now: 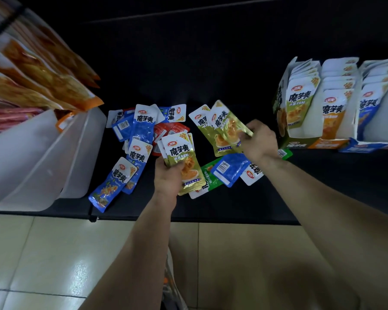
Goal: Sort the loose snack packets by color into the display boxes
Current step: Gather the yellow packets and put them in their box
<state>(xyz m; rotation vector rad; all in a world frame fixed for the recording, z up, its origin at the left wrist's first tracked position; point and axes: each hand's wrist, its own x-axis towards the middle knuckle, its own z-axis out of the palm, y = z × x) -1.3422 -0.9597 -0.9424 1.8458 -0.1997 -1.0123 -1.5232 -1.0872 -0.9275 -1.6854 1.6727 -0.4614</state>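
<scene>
Loose snack packets lie on a black shelf (pixel 211 63). My left hand (pixel 167 177) grips a small stack of olive-green packets (pixel 182 157), held upright over the pile. My right hand (pixel 259 142) pinches another olive-green packet (pixel 225 128), with one more green packet partly behind it. Several blue packets (pixel 141 130) lie to the left, red ones (pixel 168 130) show beneath them, and a blue packet (pixel 230 168) lies face down between my arms. At the right stand three display boxes: green (pixel 296 139), orange (pixel 329 143) and blue (pixel 363 147), each holding upright packets.
Translucent white dividers (pixel 54 153) with large orange snack bags (pixel 43 70) stand at the left. The shelf's front edge (pixel 188 219) runs below my wrists, with pale floor tiles (pixel 43 253) under it. A bright green packet (pixel 211 177) lies beneath the face-down blue one.
</scene>
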